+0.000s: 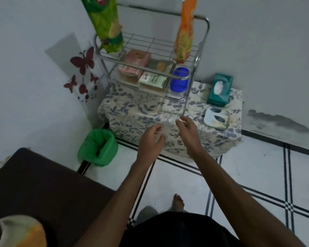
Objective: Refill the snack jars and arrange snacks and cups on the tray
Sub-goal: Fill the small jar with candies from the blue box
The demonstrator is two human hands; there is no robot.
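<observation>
A metal wire rack [198, 57] stands on a low table under a leaf-print cloth [128, 111]. On its top shelf stand a tall green snack pack [105, 24] and a tall orange snack pack [185, 32]. The lower shelf holds pink boxes [136, 59], a green-and-white box [152, 82] and a jar with a blue lid [179, 80]. My left hand [151, 139] and my right hand [187, 129] hover side by side over the cloth in front of the rack, fingers loosely curled, holding nothing.
A green tissue box [220, 90] and a pale patterned plate [216, 117] sit on the cloth to the right. A green-lined bin [98, 147] stands on the floor at the left. A dark table [43, 189] fills the lower left. My foot [178, 202] is on the tiled floor.
</observation>
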